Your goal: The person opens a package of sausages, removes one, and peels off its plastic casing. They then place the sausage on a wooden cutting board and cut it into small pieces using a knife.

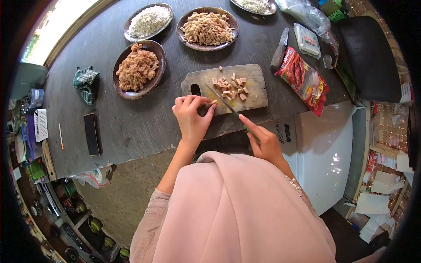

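Note:
A wooden cutting board lies near the table's front edge, with chopped sausage pieces heaped on its middle and right. My left hand is at the board's lower left, thumb and fingers pinching a small sausage piece. In my right hand is a knife, gripped by its green handle. Its blade slants up and left across the board, between my left fingertips and the heap. One sausage piece sits apart near the board's top edge.
Plates of brown curled pieces, pale chunks and whitish shreds stand at the back. A second knife, a red sausage packet and a white packet lie right. A cloth and phone lie left.

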Action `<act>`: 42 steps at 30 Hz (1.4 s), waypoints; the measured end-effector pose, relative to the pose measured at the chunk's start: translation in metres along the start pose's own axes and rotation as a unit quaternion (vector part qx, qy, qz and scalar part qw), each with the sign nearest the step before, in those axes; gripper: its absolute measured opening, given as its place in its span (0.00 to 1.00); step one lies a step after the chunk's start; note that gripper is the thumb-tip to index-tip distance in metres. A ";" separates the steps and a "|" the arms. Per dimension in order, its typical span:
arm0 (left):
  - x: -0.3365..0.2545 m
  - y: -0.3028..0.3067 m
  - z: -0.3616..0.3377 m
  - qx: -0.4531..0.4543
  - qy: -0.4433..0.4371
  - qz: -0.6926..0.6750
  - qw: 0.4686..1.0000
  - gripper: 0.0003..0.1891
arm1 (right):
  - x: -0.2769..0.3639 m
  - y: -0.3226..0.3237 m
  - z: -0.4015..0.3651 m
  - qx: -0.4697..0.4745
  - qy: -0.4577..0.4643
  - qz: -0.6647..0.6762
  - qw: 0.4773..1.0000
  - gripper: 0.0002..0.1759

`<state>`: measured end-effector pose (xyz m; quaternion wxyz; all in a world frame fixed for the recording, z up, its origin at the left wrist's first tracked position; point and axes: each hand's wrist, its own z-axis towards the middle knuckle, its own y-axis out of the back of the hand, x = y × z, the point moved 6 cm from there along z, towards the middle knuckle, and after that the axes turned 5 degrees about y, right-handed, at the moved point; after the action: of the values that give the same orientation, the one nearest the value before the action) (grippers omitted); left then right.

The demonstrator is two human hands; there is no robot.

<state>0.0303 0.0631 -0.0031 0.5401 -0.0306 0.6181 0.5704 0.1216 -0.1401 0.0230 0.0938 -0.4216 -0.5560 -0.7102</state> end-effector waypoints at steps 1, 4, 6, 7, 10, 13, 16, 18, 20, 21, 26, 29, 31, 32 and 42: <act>-0.001 0.001 -0.001 -0.003 -0.002 0.005 1.000 0.08 | 0.001 -0.001 -0.001 0.000 0.001 -0.002 1.000 0.37; 0.000 0.002 -0.003 -0.011 -0.019 0.012 1.000 0.07 | 0.001 -0.009 -0.004 0.010 -0.016 -0.023 1.000 0.38; 0.000 0.001 -0.006 -0.015 -0.029 0.015 0.999 0.07 | 0.002 -0.011 -0.007 -0.008 -0.028 -0.031 0.999 0.39; 0.000 0.000 -0.006 -0.019 -0.028 0.014 0.999 0.07 | 0.003 -0.013 -0.008 -0.006 -0.030 -0.031 0.999 0.39; 0.002 -0.003 -0.008 -0.027 -0.025 0.008 0.999 0.07 | 0.006 -0.016 -0.007 -0.011 -0.022 -0.038 0.999 0.39; 0.003 -0.004 -0.011 -0.031 -0.024 0.003 0.999 0.07 | 0.006 -0.019 -0.007 -0.011 -0.009 -0.082 0.997 0.38; 0.004 -0.003 -0.013 -0.034 -0.027 0.003 0.999 0.07 | 0.001 -0.021 -0.007 -0.014 -0.012 -0.140 0.990 0.38; 0.004 -0.003 -0.014 -0.035 -0.029 0.004 0.999 0.07 | 0.001 -0.020 -0.005 -0.021 -0.001 -0.133 0.991 0.39; 0.003 -0.002 -0.013 -0.036 -0.037 0.011 0.999 0.07 | 0.002 -0.018 -0.005 -0.024 0.003 -0.118 0.993 0.40; 0.004 -0.003 -0.014 -0.035 -0.037 0.011 0.999 0.07 | 0.003 -0.017 -0.005 -0.027 0.007 -0.104 0.994 0.41; 0.005 -0.003 -0.013 -0.035 -0.032 0.008 0.999 0.08 | 0.001 -0.022 -0.004 -0.016 0.002 -0.105 0.994 0.42; 0.006 -0.004 -0.014 -0.035 -0.032 0.008 0.999 0.08 | 0.002 -0.023 -0.002 -0.023 0.002 -0.115 0.993 0.42; 0.003 -0.002 -0.013 -0.039 -0.038 0.014 0.998 0.08 | 0.003 -0.022 -0.002 -0.025 -0.001 -0.118 0.993 0.43; 0.002 -0.001 -0.012 -0.043 -0.043 0.020 0.998 0.08 | 0.005 -0.021 -0.001 -0.032 0.002 -0.112 0.993 0.42; 0.005 0.000 -0.008 -0.036 -0.035 0.019 0.999 0.08 | 0.004 -0.024 0.002 -0.021 0.008 -0.111 0.994 0.42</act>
<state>0.0231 0.0597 -0.0089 0.5494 -0.0185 0.5781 0.6030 0.1061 -0.1286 0.0088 0.0099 -0.3537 -0.5836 -0.7308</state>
